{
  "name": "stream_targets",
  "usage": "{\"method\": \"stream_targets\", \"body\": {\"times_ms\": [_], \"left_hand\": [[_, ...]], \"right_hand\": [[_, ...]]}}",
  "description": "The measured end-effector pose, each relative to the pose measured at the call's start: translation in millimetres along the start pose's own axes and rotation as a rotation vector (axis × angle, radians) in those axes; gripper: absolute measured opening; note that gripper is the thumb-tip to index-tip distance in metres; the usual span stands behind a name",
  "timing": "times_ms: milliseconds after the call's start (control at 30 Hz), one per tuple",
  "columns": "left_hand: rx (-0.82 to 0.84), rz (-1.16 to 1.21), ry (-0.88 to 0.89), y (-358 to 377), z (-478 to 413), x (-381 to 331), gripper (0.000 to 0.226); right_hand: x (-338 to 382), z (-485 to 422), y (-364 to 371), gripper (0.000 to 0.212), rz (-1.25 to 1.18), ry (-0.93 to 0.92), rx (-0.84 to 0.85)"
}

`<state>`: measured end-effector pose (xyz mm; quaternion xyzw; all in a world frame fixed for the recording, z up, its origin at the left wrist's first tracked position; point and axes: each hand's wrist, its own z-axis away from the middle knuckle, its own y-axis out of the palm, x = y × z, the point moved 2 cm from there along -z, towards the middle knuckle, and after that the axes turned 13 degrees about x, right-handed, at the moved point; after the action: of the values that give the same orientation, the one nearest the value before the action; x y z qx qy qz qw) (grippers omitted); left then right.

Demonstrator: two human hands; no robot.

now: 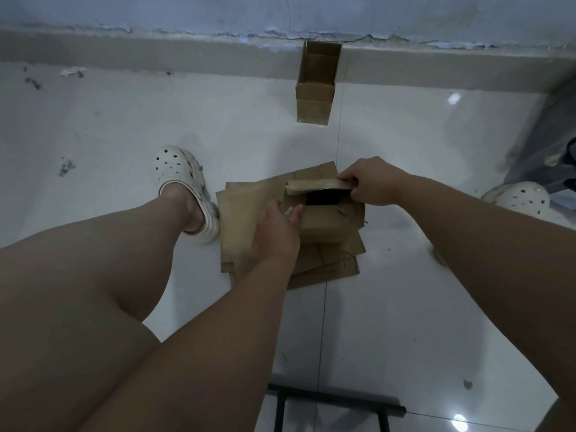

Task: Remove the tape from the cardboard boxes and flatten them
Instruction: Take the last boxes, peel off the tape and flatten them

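A small brown cardboard box (327, 224) stands on a pile of flattened cardboard (246, 207) on the white floor. Its top is partly open and shows a dark inside. My right hand (374, 182) pinches the far top flap (314, 184) and holds it raised. My left hand (277, 232) presses against the box's left side, fingers at the torn near flap. Another open cardboard box (314, 85) lies on its side against the far wall. I cannot make out any tape.
My left leg and a white clog (184, 182) are left of the pile, and a second clog (520, 198) is at the right. A black metal frame (336, 406) crosses the floor near me. A grey skirting ledge (156, 54) runs along the wall.
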<state>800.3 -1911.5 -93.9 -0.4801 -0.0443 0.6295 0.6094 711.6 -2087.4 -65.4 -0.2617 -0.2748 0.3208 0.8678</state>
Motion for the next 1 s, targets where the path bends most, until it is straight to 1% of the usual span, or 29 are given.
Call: {"method": "stream_targets", "body": {"times_ms": [67, 167, 300, 367, 400, 433, 500, 567, 633, 667, 700, 767, 833, 900, 967, 1000], "left_hand": [[-0.012, 0.045, 0.015, -1.7, -1.8, -1.8, 0.049], [-0.069, 0.077, 0.025, -3.6, -3.6, -7.0, 0.047], [-0.105, 0.205, 0.101, -5.8, -1.8, -10.0, 0.03], [-0.124, 0.212, 0.143, -11.2, -0.7, -10.2, 0.021], [-0.126, 0.218, 0.144, -14.3, -0.2, -11.6, 0.019], [-0.121, 0.245, 0.12, -16.0, -0.7, -12.7, 0.018], [-0.075, 0.41, -0.01, -17.8, -4.7, -14.3, 0.015], [-0.025, 0.637, -0.143, -22.5, -7.7, -16.6, 0.02], [0.022, 0.752, -0.194, -26.1, -10.4, -18.2, 0.033], [0.042, 0.753, -0.195, -27.2, -11.3, -18.6, 0.04], [0.06, 0.746, -0.184, -28.1, -11.2, -19.1, 0.04], [0.065, 0.701, -0.159, -26.8, -16.5, -17.0, 0.011], [0.051, 0.623, -0.168, -28.1, -17.7, -17.5, 0.016], [-0.004, 0.461, -0.155, -29.1, -19.5, -16.0, 0.011], [-0.095, 0.234, -0.107, -29.9, -16.3, -16.7, 0.021], [-0.144, 0.142, -0.061, -29.9, -13.8, -16.0, 0.019]], "right_hand": [[2.1, -1.7, 4.3, 0.04, -0.04, -0.003, -0.024], [0.2, -4.6, 19.7, 0.059, -0.165, -0.019, -0.057], [-6.4, -1.5, 42.2, 0.072, -0.253, -0.043, -0.036], [-3.3, 2.3, 55.1, 0.076, -0.267, -0.036, -0.064], [-0.1, 4.2, 60.8, 0.073, -0.275, -0.039, -0.103], [3.3, 5.8, 65.4, 0.068, -0.282, -0.046, -0.152], [9.0, 8.3, 72.2, 0.057, -0.264, -0.057, -0.241], [12.8, 10.0, 77.2, 0.052, -0.22, -0.07, -0.3], [13.8, 11.0, 79.7, 0.053, -0.173, -0.084, -0.322], [13.4, 11.2, 80.0, 0.056, -0.141, -0.086, -0.314], [12.8, 11.4, 80.0, 0.06, -0.108, -0.087, -0.299], [10.8, 11.3, 79.4, 0.067, -0.074, -0.09, -0.267], [10.1, 10.4, 78.9, 0.066, -0.097, -0.103, -0.257], [12.1, 8.6, 79.0, 0.06, -0.148, -0.136, -0.272], [16.0, 6.8, 79.4, 0.054, -0.179, -0.163, -0.28], [17.5, 5.8, 79.5, 0.053, -0.172, -0.165, -0.279]]}}
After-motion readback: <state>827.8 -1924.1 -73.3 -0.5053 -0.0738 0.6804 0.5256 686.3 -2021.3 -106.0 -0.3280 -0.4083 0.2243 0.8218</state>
